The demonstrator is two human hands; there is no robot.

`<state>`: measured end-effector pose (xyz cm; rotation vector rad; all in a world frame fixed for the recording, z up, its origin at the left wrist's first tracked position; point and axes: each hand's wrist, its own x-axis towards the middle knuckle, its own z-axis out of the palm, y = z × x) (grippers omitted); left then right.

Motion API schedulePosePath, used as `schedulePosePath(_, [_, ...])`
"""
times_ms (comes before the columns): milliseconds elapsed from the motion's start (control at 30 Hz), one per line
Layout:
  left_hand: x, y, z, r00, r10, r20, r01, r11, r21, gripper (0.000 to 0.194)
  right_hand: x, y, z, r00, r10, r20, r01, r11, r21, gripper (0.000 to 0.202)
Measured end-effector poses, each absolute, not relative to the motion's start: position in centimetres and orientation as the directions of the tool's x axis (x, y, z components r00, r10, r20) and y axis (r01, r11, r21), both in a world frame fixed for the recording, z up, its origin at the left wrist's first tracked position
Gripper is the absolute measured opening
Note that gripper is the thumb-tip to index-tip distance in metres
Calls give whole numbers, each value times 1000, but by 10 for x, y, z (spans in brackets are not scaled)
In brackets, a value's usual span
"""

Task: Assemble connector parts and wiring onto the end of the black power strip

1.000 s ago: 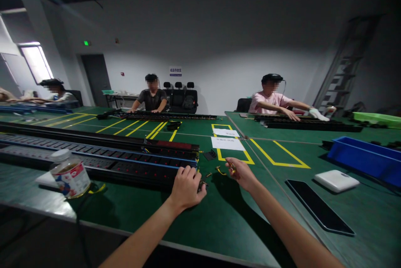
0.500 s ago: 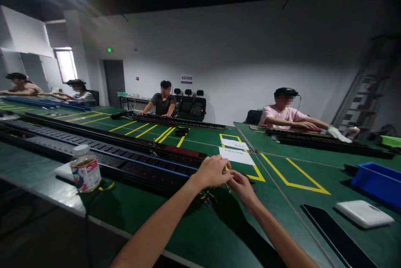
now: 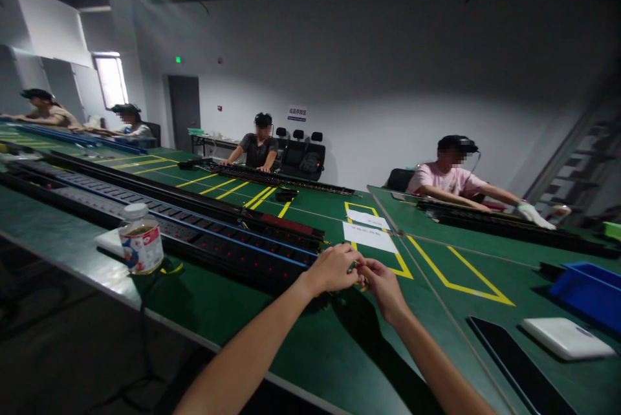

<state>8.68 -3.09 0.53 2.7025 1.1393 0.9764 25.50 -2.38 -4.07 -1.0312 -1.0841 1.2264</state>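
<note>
Left hand [image 3: 332,269]: meets right hand [image 3: 385,287], lower centre, probably for fine work.
Fingers [image 3: 346,253]: curled; any grasp hidden, cannot tell.
Panel [image 3: 228,248]: centre left, likely for reach.

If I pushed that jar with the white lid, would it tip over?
The jar might tip if pushed high up, since it looks taller than wide. Lying down, it could roll because its sides look round. Brownish contents probably add some weight.

Two sheets [image 3: 369,239], perhaps three seats [image 3: 293,154]
</note>
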Motion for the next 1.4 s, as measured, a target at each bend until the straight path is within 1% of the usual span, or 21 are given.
schedulePosePath(100, [85,-30,4,556,647,522,633,-737,239,27,254,-27,-38,25,999,47,-185,51,-981,49])
schedulePosePath(233, [81,-30,3,592,614,523,630,-756,175,22,254,-29,-36,6,1000,27,-163,28,-986,51])
schedulePosePath(467, [71,-30,5,588,623,516,650,-744,158,11,251,-30,-33,-20,998,55,-123,53,-991,47])
schedulePosePath(533, [69,-30,6,574,635,517,656,-734,172,9,251,-31,-31,-23,999,32,-156,28,-987,44])
schedulePosePath(700, [63,-27,9,524,657,542,647,-721,249,9,252,-34,-25,-79,993,-84,-319,-105,-942,39])
schedulePosePath(767, [59,-25,11,476,670,569,630,-712,310,9,253,-34,-24,-77,991,-113,-357,-133,-925,35])
schedulePosePath(867, [52,-19,11,320,732,602,582,-653,484,10,255,-31,-23,-30,984,-174,-413,-170,-895,27])
schedulePosePath(933, [47,-12,8,204,757,620,515,-622,590,13,259,-27,-25,15,971,-240,-454,-207,-866,22])
schedulePosePath(1000, [43,-2,4,123,774,621,433,-605,669,15,263,-24,-27,50,957,-286,-484,-227,-845,20])
schedulePosePath(1100, [40,12,-5,8,841,541,329,-513,793,15,268,-19,-31,77,951,-298,-508,-220,-833,17])
schedulePosePath(1167, [39,20,-10,-26,878,479,241,-459,855,14,269,-18,-33,75,941,-329,-521,-244,-818,16])
schedulePosePath(1267, [38,25,-14,-67,906,417,104,-410,906,13,270,-16,-37,47,918,-393,-521,-314,-794,18])
schedulePosePath(1400, [37,24,-13,-103,959,265,-75,-274,959,16,270,-15,-42,4,911,-412,-510,-353,-785,20])
